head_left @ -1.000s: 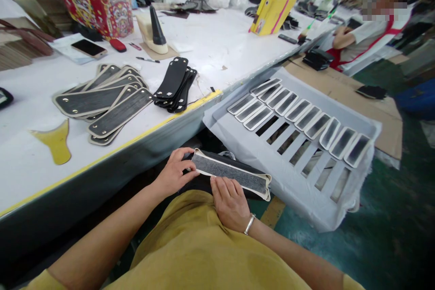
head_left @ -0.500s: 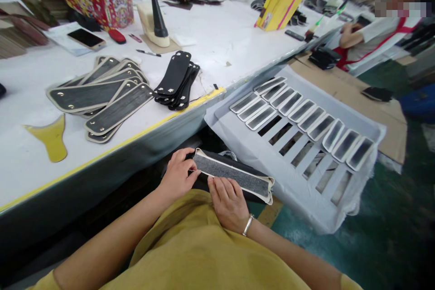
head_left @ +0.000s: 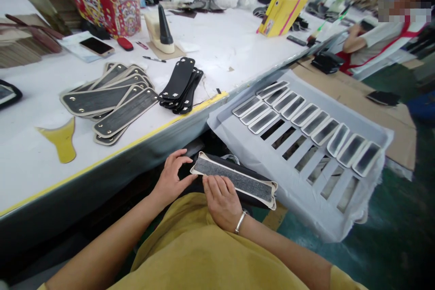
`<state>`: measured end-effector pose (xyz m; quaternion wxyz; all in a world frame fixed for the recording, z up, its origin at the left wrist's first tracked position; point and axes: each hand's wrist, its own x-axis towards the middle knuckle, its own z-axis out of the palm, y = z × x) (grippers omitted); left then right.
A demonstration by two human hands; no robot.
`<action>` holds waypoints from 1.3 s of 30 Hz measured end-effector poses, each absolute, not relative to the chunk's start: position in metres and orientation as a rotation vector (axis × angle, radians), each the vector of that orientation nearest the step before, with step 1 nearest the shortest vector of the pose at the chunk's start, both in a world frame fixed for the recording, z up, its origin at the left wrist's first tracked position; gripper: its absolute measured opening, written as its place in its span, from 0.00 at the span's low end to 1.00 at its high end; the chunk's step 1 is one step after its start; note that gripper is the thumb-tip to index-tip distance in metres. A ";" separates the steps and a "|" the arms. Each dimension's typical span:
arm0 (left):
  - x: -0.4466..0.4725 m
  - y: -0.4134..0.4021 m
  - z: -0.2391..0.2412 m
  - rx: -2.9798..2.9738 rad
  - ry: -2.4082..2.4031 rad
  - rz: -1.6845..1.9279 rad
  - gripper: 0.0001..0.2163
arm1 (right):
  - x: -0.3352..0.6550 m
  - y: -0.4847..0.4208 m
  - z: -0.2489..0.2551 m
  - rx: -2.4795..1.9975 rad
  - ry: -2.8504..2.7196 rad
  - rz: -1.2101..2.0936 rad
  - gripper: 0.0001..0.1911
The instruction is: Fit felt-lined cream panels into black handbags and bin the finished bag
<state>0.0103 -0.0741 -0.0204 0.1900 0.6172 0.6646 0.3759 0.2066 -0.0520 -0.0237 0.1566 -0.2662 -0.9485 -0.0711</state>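
Just beyond my lap lies a long grey panel with cream edging folded up around it, over something black. My right hand, a silver bangle at its wrist, presses its fingers together along the near cream edge, thumb close to the left end. My left hand is held just off the panel's left corner, thumb and fingers apart with nothing seen between them. On the table, dark strips with pale borders and metal studs lie in an overlapping pile beside a stack of black strips.
A grey slatted tray with several rectangular panels stands at the right. The white table has a yellow-taped edge and bears a yellow scraper-shaped piece, a phone, a red box and a yellow box. Another person sits at the far right.
My left hand has let go of the panel's left end and its fingers have spread apart. My right hand has slid left along the near edge. The view has shifted slightly.
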 end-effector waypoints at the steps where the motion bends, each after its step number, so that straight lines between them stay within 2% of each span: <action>1: 0.009 -0.073 -0.020 1.745 1.850 1.038 0.14 | 0.206 -0.052 -0.023 -0.765 -2.713 -0.205 0.21; 7: 0.019 -0.070 -0.027 1.535 1.718 1.092 0.12 | 0.197 -0.051 -0.021 -0.749 -2.730 -0.239 0.21; 13: 0.028 -0.070 -0.037 1.214 1.660 1.193 0.19 | 0.188 -0.048 -0.022 -0.723 -2.734 -0.268 0.20; 20: 0.038 -0.073 -0.041 1.192 1.676 1.197 0.21 | 0.246 -0.057 -0.022 -0.735 -2.716 -0.233 0.22; 30: 0.056 -0.076 -0.041 1.045 1.730 1.183 0.36 | 0.307 -0.074 -0.022 -0.999 -2.593 -0.302 0.20; 35: 0.061 -0.082 -0.031 1.506 2.064 1.175 0.37 | 0.317 -0.081 -0.028 -1.050 -2.544 -0.303 0.20; 37: 0.064 -0.087 -0.028 1.935 2.078 1.146 0.32 | 0.316 -0.082 -0.027 -1.043 -2.537 -0.311 0.19; 39: 0.070 -0.090 -0.029 2.369 1.862 1.055 0.24 | 0.311 -0.081 -0.027 -1.023 -2.543 -0.320 0.19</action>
